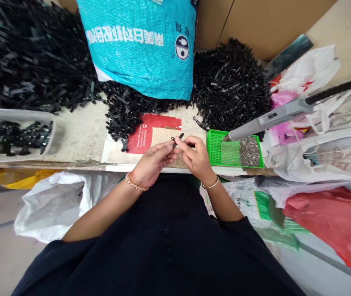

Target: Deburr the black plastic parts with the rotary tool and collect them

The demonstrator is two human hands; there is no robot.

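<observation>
The black part (181, 135) is up in both hands, over the pale mat (158, 135) near the front edge of the counter (77, 139). The left hand (151, 163) has its thumb and forefinger closed on the near end, the other fingers curled beneath; the right hand (197, 159) seems to pinch the same part from the other side. Its far end sticks out toward the back of the counter. Whether it is one piece or two laid together cannot be told, since the fingers cover the middle.

For good handling, the left grip should act as the steady one, firm but not bending the thin strip, while the right fingertips make the small adjustments. Leaving the far end bare keeps its lie easy to check. It would be wise to work above the mat, back from the front edge, so a slip lands on the counter rather than in the lap.

The right hand is just beside the green tray (208, 149), so its knuckles need to stay clear of the rim, of the screws (250, 152) in the tray's right side, and of the screwdriver (268, 118), whose tip reaches over the left side.
</observation>
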